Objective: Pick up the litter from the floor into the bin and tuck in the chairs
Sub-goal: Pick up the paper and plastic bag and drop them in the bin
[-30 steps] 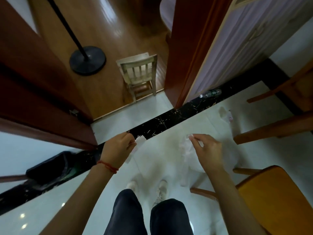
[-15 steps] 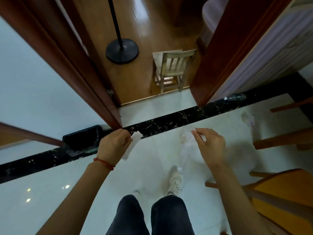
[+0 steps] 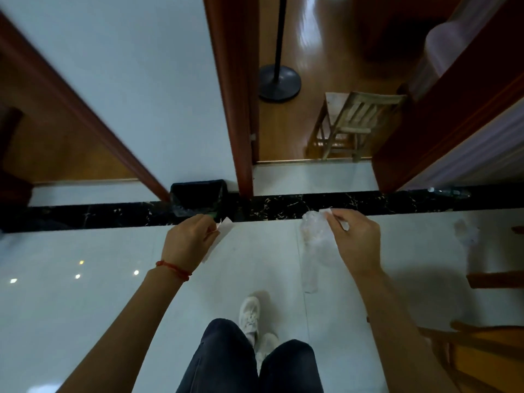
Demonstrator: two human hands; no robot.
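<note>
My left hand (image 3: 188,241) pinches a white paper slip (image 3: 220,237) that hangs down from the fingers. My right hand (image 3: 355,240) holds a clear crumpled plastic bag (image 3: 315,239) together with a bit of white paper. A black bin (image 3: 198,196) lined with a dark bag stands against the wall at the door frame, just beyond my left hand. Another clear plastic wrapper (image 3: 466,232) lies on the white floor at the right. An empty plastic bottle (image 3: 449,192) lies along the black marble strip by the right wall.
A small pale wooden chair (image 3: 351,123) stands inside the doorway on the wooden floor, next to a black lamp base (image 3: 279,83). Orange wooden chairs (image 3: 487,355) sit at the lower right. Red-brown door frames (image 3: 235,109) flank the opening. My white shoes (image 3: 249,314) are below.
The view has swung left and forward, so the bin now sits straight ahead of my left hand. Both hands keep their litter and have drifted a little apart.
</note>
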